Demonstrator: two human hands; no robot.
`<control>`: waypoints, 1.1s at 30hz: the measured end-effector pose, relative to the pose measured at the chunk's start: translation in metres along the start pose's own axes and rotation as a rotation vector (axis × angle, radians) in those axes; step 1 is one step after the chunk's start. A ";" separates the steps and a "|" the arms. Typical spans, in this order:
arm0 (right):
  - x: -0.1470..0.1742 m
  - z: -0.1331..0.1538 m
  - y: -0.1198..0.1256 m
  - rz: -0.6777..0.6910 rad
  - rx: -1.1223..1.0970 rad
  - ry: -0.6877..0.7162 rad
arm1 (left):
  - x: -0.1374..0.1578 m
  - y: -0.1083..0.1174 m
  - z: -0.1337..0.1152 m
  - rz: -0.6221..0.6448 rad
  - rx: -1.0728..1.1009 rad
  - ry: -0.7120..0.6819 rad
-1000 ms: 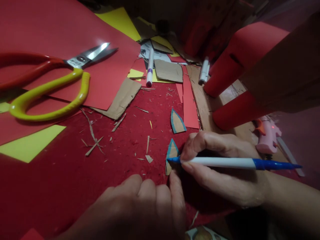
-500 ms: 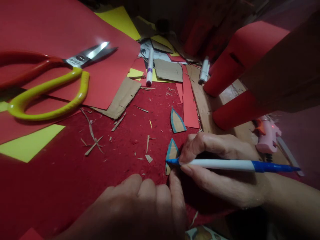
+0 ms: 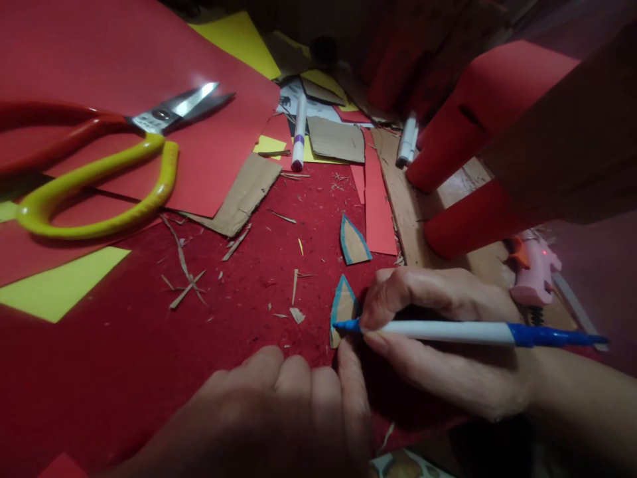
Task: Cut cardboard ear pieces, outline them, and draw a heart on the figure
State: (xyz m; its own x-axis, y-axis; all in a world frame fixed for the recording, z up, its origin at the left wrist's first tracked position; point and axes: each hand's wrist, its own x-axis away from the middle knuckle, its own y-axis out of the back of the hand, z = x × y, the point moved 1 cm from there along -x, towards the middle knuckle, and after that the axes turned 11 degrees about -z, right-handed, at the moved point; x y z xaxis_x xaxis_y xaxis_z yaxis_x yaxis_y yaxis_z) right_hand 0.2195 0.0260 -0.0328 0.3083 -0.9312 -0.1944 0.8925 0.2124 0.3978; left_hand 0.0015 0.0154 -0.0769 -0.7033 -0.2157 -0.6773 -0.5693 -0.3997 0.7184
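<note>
My right hand [image 3: 442, 338] is closed around a white and blue marker pen [image 3: 448, 330]. Its blue tip rests on the left edge of a small pointed cardboard piece [image 3: 344, 300], which has blue colour along its edges. Curled on the red surface, my left hand [image 3: 298, 405] presses a fingertip at the lower end of that same piece, though the contact is partly hidden. Just beyond lies a second pointed cardboard piece [image 3: 354, 242], edged in blue and touched by neither hand.
Large scissors [image 3: 99, 179] lie on red paper [image 3: 219, 153] at the left. Markers [image 3: 298, 133] and cardboard scraps [image 3: 336, 139] are farther back. On the right stand red paper tubes [image 3: 462, 222] under a brown cardboard sheet, beside a pink glue gun [image 3: 533, 272]. Thin cardboard shreds dot the red surface.
The marker tip has slid slightly down along the left edge of the cardboard piece, with my right hand shifting a little. My left hand stays in place.
</note>
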 end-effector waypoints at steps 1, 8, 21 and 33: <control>0.001 0.000 0.001 0.014 -0.005 -0.027 | 0.002 0.001 0.000 0.016 0.016 -0.012; -0.005 0.011 -0.004 -0.114 0.050 -0.095 | 0.007 0.005 0.002 0.014 0.020 -0.019; -0.004 0.008 -0.005 -0.073 0.048 -0.113 | 0.017 0.006 -0.004 0.053 0.119 0.041; -0.001 0.003 -0.005 -0.074 0.049 -0.032 | 0.013 0.004 -0.006 -0.011 0.030 0.052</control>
State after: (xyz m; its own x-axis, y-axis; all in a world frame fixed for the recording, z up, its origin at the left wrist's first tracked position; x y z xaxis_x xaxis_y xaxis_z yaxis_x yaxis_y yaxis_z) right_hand 0.2139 0.0248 -0.0322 0.2312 -0.9529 -0.1964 0.8948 0.1290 0.4274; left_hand -0.0071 0.0054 -0.0839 -0.6741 -0.2576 -0.6923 -0.5901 -0.3760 0.7144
